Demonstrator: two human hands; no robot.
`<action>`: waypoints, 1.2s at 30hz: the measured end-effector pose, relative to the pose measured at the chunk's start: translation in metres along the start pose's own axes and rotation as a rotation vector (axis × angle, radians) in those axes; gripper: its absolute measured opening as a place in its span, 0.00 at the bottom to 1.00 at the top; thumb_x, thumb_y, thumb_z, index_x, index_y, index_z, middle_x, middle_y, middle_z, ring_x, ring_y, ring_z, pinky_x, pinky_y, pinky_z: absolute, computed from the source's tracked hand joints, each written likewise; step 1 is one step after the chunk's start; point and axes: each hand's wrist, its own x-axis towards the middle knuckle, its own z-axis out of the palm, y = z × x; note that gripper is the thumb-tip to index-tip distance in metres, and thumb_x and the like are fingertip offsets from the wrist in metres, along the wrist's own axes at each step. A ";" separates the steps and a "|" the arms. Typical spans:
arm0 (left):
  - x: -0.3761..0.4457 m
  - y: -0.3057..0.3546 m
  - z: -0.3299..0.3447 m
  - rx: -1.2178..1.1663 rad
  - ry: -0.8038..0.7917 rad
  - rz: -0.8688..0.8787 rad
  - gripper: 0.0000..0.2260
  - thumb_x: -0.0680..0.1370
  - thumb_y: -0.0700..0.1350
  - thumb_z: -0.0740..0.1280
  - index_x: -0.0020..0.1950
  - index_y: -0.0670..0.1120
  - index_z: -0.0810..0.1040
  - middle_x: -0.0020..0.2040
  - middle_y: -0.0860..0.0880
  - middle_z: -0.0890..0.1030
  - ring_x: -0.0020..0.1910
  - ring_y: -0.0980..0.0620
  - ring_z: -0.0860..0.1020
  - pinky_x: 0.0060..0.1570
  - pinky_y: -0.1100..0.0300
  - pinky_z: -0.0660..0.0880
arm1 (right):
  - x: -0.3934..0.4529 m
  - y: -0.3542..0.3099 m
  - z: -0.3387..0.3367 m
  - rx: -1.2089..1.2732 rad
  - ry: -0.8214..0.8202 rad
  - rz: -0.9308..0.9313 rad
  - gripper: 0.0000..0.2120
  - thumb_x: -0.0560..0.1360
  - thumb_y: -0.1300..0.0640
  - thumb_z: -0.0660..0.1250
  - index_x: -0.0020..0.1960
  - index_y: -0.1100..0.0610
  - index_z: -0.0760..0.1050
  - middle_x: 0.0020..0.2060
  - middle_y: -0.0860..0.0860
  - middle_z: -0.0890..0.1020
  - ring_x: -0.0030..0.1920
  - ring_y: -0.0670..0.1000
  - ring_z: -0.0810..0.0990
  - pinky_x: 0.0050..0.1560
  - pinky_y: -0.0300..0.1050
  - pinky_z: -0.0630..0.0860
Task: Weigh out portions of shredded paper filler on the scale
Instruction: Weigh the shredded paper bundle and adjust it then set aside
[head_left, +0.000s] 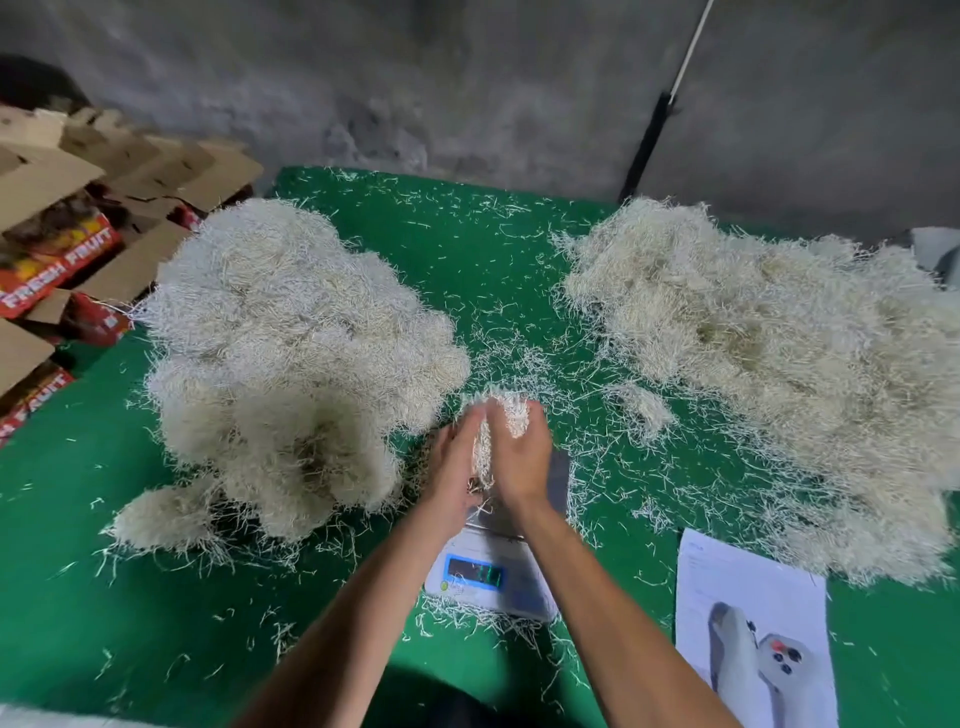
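I see a small wad of shredded paper filler (500, 435) pressed between my two hands, right above the scale's platform. My left hand (453, 470) and right hand (519, 457) face each other palm to palm, fingers curved round the wad, so most of it is hidden; only its top and a strip between the palms show. The scale (491, 564) sits just under and nearer than my hands; its platform is largely covered by them, and the lit display (475, 571) is too blurred for me to read. To the left of my left hand rises a large heap of filler (291, 358); well to the right of my right hand spreads another heap (779, 358), cut off by the frame edge. Loose strands litter the green desk (104, 597). Near my right forearm lies a printed sheet (748, 623), partly cropped. Far left, cardboard fruit boxes (62, 249) stand stacked.
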 end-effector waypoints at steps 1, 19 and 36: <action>0.002 0.002 0.006 -0.063 -0.104 0.003 0.32 0.71 0.71 0.71 0.72 0.60 0.74 0.73 0.57 0.71 0.69 0.59 0.70 0.65 0.54 0.70 | -0.002 -0.002 0.005 -0.035 -0.067 -0.057 0.05 0.84 0.47 0.64 0.52 0.48 0.74 0.43 0.38 0.81 0.46 0.37 0.79 0.49 0.30 0.74; 0.014 0.056 0.015 0.143 0.040 -0.073 0.26 0.75 0.57 0.70 0.69 0.45 0.72 0.69 0.42 0.75 0.68 0.40 0.74 0.58 0.47 0.76 | 0.113 -0.024 -0.049 0.001 -0.219 0.292 0.09 0.84 0.62 0.63 0.49 0.62 0.79 0.39 0.54 0.80 0.32 0.50 0.73 0.33 0.41 0.73; 0.035 0.038 0.018 0.217 -0.099 -0.145 0.23 0.81 0.57 0.61 0.64 0.40 0.77 0.62 0.34 0.79 0.49 0.44 0.81 0.56 0.45 0.76 | 0.103 -0.002 -0.069 -0.214 -0.641 0.309 0.21 0.81 0.44 0.67 0.48 0.64 0.77 0.37 0.55 0.81 0.35 0.51 0.79 0.40 0.45 0.82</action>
